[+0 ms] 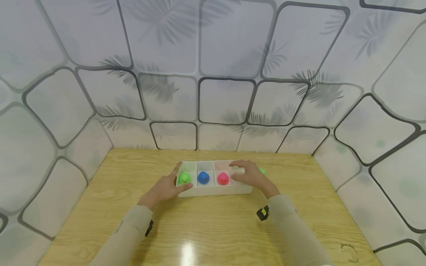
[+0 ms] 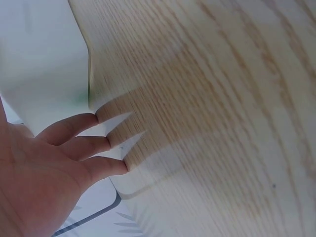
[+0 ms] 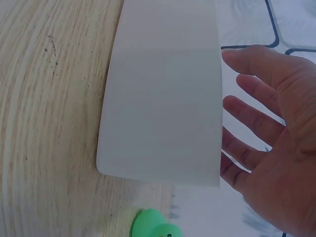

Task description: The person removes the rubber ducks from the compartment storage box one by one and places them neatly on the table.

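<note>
- The table (image 1: 206, 225) lies under everything.
- The white box (image 1: 214, 191) sits mid-table, past my six o'clock edge, long axis nine to three.
- My left hand (image 1: 164, 187), spread wide, spans its nine o'clock end, thumb over the near rim.
- My right hand (image 1: 251, 174), loosely curved and empty, is over its three o'clock end.
- Inside, from nine o'clock: green duck (image 1: 184, 178), blue duck (image 1: 203, 177), pink duck (image 1: 223, 179), beaks towards six.
- Another green toy (image 1: 262, 171) is outside, at three.
</note>
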`<state>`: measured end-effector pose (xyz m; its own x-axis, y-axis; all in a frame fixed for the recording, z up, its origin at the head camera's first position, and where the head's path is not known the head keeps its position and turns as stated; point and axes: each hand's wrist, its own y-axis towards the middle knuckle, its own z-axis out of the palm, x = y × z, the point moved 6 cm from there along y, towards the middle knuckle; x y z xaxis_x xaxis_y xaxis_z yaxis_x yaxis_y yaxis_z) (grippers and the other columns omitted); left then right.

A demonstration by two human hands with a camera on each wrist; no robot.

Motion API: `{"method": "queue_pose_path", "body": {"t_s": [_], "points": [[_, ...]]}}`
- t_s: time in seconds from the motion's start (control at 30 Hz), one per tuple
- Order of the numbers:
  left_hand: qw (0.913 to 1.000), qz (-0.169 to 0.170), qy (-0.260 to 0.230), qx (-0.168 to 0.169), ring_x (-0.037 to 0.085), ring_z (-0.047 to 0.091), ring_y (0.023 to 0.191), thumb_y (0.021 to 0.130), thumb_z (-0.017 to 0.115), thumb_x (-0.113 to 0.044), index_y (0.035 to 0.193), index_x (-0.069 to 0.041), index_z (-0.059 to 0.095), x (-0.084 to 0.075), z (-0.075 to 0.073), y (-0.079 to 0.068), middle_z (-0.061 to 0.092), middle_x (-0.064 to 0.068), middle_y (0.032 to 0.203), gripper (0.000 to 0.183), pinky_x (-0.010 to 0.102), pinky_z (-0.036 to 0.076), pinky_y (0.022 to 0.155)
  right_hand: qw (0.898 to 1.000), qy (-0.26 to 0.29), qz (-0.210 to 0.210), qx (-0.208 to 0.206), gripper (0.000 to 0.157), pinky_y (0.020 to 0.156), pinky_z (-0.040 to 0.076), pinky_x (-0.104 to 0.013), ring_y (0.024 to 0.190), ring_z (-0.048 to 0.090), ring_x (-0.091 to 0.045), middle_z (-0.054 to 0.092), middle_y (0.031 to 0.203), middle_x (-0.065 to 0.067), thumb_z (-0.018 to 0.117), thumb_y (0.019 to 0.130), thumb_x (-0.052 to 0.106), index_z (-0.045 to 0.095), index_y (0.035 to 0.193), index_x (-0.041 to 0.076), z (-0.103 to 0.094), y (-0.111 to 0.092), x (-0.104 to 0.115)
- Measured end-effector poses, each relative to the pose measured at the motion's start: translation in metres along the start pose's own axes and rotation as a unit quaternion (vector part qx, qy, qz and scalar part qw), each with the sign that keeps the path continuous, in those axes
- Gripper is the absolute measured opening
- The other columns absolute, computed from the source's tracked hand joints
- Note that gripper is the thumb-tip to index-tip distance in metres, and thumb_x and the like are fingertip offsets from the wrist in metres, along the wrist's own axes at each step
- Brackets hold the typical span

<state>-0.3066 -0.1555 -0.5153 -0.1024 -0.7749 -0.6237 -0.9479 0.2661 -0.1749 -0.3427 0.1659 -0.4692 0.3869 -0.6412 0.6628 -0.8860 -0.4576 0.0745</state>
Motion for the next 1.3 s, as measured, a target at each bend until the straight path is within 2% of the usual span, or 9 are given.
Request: {"method": "queue_pose_path", "body": {"t_s": [0.27, 0.47, 0.73, 0.9, 1.03, 1.17, 1.3], "points": [[1.0000, -0.005, 0.008, -0.001, 0.015, 0.043, 0.058, 0.092, 0.061, -0.078, 0.171, -0.028, -0.006, 0.001, -0.001, 0.000, 0.052, 0.004, 0.069, 0.115, 0.034, 0.038, 0.062, 1.000, -0.018, 0.002, 0.017, 0.045, 0.117, 0.039, -0.062, 0.140, 0.054, -0.044, 0.064, 0.146, -0.019, 0.075, 0.093, 0.016, 0.068, 0.137, 0.003, 0.003, 0.003, 0.007], [0.9999, -0.003, 0.010, 0.000, 0.014, 0.040, 0.058, 0.091, 0.060, -0.079, 0.171, -0.027, -0.006, 0.001, -0.001, -0.001, 0.051, 0.003, 0.070, 0.116, 0.034, 0.038, 0.061, 1.000, -0.026, -0.011, 0.013, 0.044, 0.117, 0.040, -0.062, 0.139, 0.054, -0.044, 0.065, 0.144, -0.019, 0.076, 0.092, 0.010, 0.069, 0.134, 0.002, 0.006, 0.006, 0.011], [0.9999, -0.002, 0.014, -0.001, 0.014, 0.038, 0.059, 0.091, 0.060, -0.079, 0.171, -0.025, -0.005, 0.003, 0.000, 0.001, 0.047, 0.001, 0.070, 0.117, 0.033, 0.037, 0.060, 0.999, -0.039, -0.010, 0.036, 0.042, 0.121, 0.036, -0.061, 0.147, 0.047, -0.043, 0.064, 0.146, -0.017, 0.078, 0.092, 0.012, 0.070, 0.133, 0.004, 0.021, 0.009, 0.004], [0.9999, -0.003, 0.013, -0.001, 0.014, 0.036, 0.057, 0.091, 0.060, -0.080, 0.171, -0.028, -0.006, 0.002, 0.001, 0.001, 0.045, 0.000, 0.067, 0.117, 0.033, 0.036, 0.059, 0.997, -0.056, -0.017, 0.046, 0.039, 0.117, 0.042, -0.058, 0.138, 0.056, -0.041, 0.067, 0.141, -0.017, 0.079, 0.091, 0.009, 0.072, 0.129, 0.002, 0.028, 0.014, 0.008], [0.9999, -0.003, 0.013, -0.002, 0.014, 0.035, 0.056, 0.091, 0.062, -0.078, 0.172, -0.025, -0.003, 0.001, 0.002, 0.000, 0.044, 0.000, 0.064, 0.116, 0.033, 0.035, 0.058, 0.996, -0.067, -0.028, 0.055, 0.037, 0.111, 0.048, -0.055, 0.128, 0.062, -0.039, 0.070, 0.135, -0.018, 0.079, 0.089, 0.006, 0.073, 0.125, 0.001, 0.030, 0.016, 0.014], [0.9999, -0.003, 0.013, -0.004, 0.015, 0.038, 0.057, 0.091, 0.062, -0.078, 0.172, -0.025, -0.003, 0.001, 0.002, 0.000, 0.046, 0.001, 0.065, 0.116, 0.033, 0.035, 0.059, 0.992, -0.100, -0.038, 0.060, 0.037, 0.110, 0.049, -0.054, 0.126, 0.064, -0.038, 0.071, 0.134, -0.017, 0.081, 0.088, 0.007, 0.073, 0.124, 0.001, 0.032, 0.018, 0.016], [0.9999, -0.004, 0.015, -0.005, 0.014, 0.039, 0.056, 0.091, 0.061, -0.078, 0.171, -0.026, -0.003, 0.001, 0.001, 0.000, 0.049, 0.001, 0.065, 0.116, 0.033, 0.036, 0.059, 0.990, -0.123, -0.030, 0.070, 0.039, 0.113, 0.047, -0.053, 0.129, 0.063, -0.037, 0.070, 0.136, -0.016, 0.081, 0.089, 0.008, 0.072, 0.127, 0.002, 0.035, 0.021, 0.015]]}}
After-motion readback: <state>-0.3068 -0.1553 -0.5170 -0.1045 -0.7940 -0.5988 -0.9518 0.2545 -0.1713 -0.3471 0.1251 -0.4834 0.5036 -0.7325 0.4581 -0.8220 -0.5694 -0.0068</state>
